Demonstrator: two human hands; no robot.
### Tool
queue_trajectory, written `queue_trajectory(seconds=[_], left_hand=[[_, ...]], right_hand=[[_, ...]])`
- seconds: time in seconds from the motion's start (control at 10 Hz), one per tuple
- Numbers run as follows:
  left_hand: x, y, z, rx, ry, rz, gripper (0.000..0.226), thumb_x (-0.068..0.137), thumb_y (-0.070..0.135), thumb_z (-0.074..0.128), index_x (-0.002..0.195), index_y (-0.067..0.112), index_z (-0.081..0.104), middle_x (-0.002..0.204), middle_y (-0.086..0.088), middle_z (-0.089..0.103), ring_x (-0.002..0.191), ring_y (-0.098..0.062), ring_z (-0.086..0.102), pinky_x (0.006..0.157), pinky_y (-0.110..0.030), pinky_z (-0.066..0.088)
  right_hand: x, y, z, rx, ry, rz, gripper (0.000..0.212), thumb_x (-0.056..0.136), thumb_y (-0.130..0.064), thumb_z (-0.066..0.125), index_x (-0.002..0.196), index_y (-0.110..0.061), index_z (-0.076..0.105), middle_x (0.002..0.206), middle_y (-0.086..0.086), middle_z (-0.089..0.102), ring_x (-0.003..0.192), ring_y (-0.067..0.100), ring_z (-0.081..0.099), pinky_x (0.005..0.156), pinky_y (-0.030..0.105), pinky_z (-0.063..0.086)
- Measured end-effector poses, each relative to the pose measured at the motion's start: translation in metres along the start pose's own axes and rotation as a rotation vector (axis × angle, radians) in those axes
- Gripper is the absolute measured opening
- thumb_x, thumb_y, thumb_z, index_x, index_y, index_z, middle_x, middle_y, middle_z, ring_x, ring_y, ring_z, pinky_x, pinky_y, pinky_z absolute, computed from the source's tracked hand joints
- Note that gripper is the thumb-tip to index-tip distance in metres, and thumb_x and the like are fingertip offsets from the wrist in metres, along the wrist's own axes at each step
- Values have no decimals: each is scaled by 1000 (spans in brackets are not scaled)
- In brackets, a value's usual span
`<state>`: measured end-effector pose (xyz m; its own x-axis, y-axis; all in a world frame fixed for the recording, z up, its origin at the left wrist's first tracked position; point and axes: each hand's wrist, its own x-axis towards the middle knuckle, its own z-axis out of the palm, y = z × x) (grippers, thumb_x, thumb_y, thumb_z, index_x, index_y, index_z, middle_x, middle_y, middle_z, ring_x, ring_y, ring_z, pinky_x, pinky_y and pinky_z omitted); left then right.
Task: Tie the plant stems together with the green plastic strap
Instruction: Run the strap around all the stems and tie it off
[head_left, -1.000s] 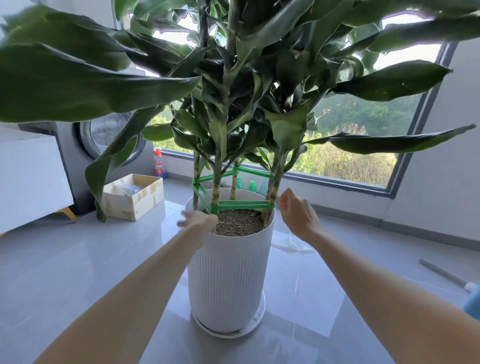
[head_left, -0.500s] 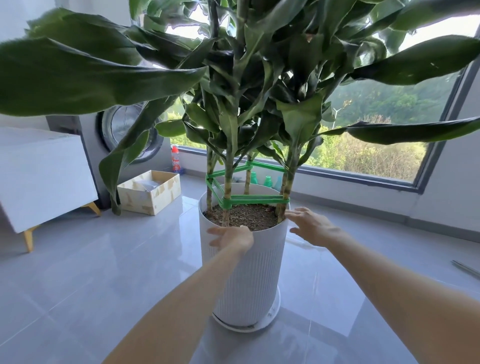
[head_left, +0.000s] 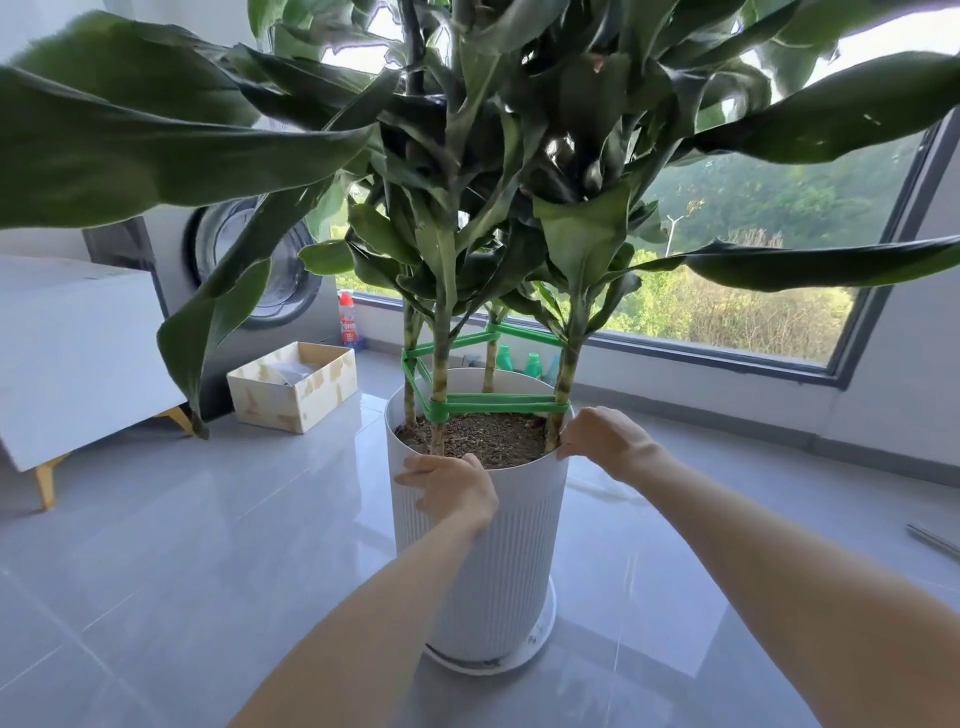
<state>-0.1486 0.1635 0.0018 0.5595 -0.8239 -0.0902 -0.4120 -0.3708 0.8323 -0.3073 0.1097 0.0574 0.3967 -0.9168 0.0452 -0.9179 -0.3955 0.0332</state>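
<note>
The green plastic strap (head_left: 493, 402) loops around all four plant stems (head_left: 439, 364), so the tying looks finished. The left hand (head_left: 452, 491) and right hand (head_left: 605, 439) grip the white pot (head_left: 493, 545) at its rim.

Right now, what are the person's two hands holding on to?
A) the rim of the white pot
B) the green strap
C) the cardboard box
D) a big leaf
A: the left hand and the right hand both grip the rim of the white pot, below the green strap looped round the stems.
</note>
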Motion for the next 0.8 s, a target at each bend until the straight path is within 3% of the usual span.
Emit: queue_trajectory(seconds=[0.1,0.2,0.3,0.4,0.6,0.7,0.8], left_hand=[[5,1,-7,56,-23,-16,59,99,19,30,143,-12,6,149,-33,10,134,-42,29,107,-41,28],[24,-7,-15,18,-65,8,59,100,22,28,142,-12,4,150,-31,12,132,-39,34,103,-37,32],[55,-14,-31,10,-139,-7,55,99,24,31,144,-1,11,150,-21,25,130,-41,36,107,-44,32],[73,-9,-44,-3,-221,-9,56,98,15,36,147,3,12,143,-24,36,124,-42,45,98,-47,44],[68,-6,-54,-24,-189,4,45,99,7,33,142,-4,26,136,-28,43,117,-43,51,79,-39,48],[48,-1,-47,-97,-150,-80,45,95,8,42,136,-2,26,140,-25,39,123,-42,46,94,-46,47],[10,0,-26,-233,-51,-195,66,91,18,46,146,9,10,145,-21,33,127,-39,41,103,-45,40]], right_hand=[[-2,-9,-3,-18,-12,9,30,94,-29,56,115,-10,68,107,8,64,96,20,59,73,24,36],[-4,-18,-8,-91,-58,-34,32,95,-30,54,116,-9,66,116,8,65,108,23,60,86,27,43],[-1,-28,-8,-233,-98,-73,38,96,-36,49,110,-5,66,113,8,67,105,23,63,90,32,49],[0,-39,-15,-286,-125,-96,42,95,-38,50,108,-1,66,112,10,68,105,24,64,88,33,51],[-3,-56,-15,-303,-65,-112,35,93,-30,59,114,-4,66,113,9,67,106,24,64,77,31,49],[-8,-58,-5,-317,-3,-132,33,93,-30,59,114,-6,67,111,9,68,104,25,64,77,31,49],[-13,-48,2,-395,7,-200,30,97,-27,53,120,-10,63,114,11,64,108,29,61,84,35,50]])
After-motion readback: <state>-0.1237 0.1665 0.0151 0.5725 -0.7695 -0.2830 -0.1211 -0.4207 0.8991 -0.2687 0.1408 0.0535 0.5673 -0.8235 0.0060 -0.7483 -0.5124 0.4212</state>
